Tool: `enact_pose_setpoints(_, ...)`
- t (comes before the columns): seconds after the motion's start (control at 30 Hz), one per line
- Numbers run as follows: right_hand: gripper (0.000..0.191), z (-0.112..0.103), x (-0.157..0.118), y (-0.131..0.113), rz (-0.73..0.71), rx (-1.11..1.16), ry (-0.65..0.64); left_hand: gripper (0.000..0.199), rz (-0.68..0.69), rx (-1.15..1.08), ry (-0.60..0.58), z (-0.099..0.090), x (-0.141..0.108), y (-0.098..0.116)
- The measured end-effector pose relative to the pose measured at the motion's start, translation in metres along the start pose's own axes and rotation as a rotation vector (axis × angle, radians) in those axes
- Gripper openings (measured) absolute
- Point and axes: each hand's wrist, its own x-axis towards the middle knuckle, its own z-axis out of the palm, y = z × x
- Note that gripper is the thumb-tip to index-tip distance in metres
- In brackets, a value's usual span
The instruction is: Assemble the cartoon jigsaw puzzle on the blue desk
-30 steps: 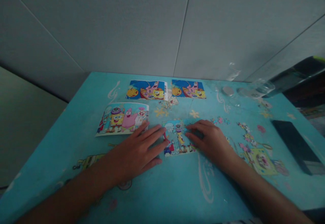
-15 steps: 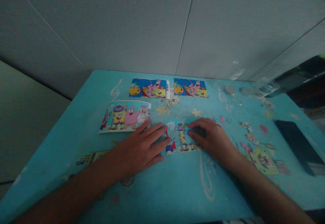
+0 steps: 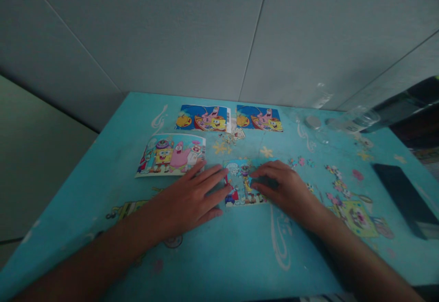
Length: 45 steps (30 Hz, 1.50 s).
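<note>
A partly assembled cartoon puzzle (image 3: 242, 194) lies flat on the turquoise table cover (image 3: 240, 256). My left hand (image 3: 195, 197) rests palm down with fingers spread, its fingertips on the puzzle's left edge. Over the puzzle's right part is my right hand (image 3: 281, 183), thumb and fingers bent close together at the surface; anything between them is too small to make out. A picture card (image 3: 171, 156) with the same kind of figures lies beyond my left hand, which overlaps its lower right corner.
Two blue cartoon pictures (image 3: 202, 118) (image 3: 259, 118) lie at the back near the wall. Loose puzzle pieces (image 3: 338, 183) are scattered on the right, beside a dark phone-like object (image 3: 404, 197). Clear plastic containers (image 3: 360, 119) stand at the back right.
My right hand has shifted slightly left over the puzzle. My left hand stays in place on the left edge. The whole view has moved a little.
</note>
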Motion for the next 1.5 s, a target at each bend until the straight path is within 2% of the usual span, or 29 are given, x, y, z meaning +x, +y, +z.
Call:
enact_pose_setpoints(0.4, 0.026, 0.001, -0.001, 0.001, -0.031, -0.039, -0.007, 0.047, 0.0, -0.003, -0.008, 0.0, -0.001, 0.0)
enact_pose_setpoints(0.57, 0.012, -0.004, -0.001, -0.004, 0.058, 0.114, 0.014, 0.046, 0.008, -0.001, 0.009, -0.002, 0.001, 0.0)
enact_pose_setpoints(0.73, 0.012, 0.0, -0.003, -0.016, 0.166, 0.279, -0.002, 0.044, 0.01, 0.003, 0.026, -0.004, 0.002, 0.001)
enact_pose_setpoints(0.97, 0.014, 0.019, -0.005, -0.017, 0.134, 0.207, -0.002, 0.046, 0.005, 0.026, -0.008, -0.003, 0.001, 0.002)
enact_pose_setpoints(1.1, 0.015, 0.02, -0.004, -0.018, 0.104, 0.137, 0.01, 0.047, 0.004, 0.027, 0.01, -0.003, 0.003, 0.003)
enact_pose_setpoints(1.5, 0.013, 0.022, -0.005, -0.016, -0.135, -0.054, 0.028, 0.048, 0.003, 0.036, -0.008, -0.002, 0.004, 0.003)
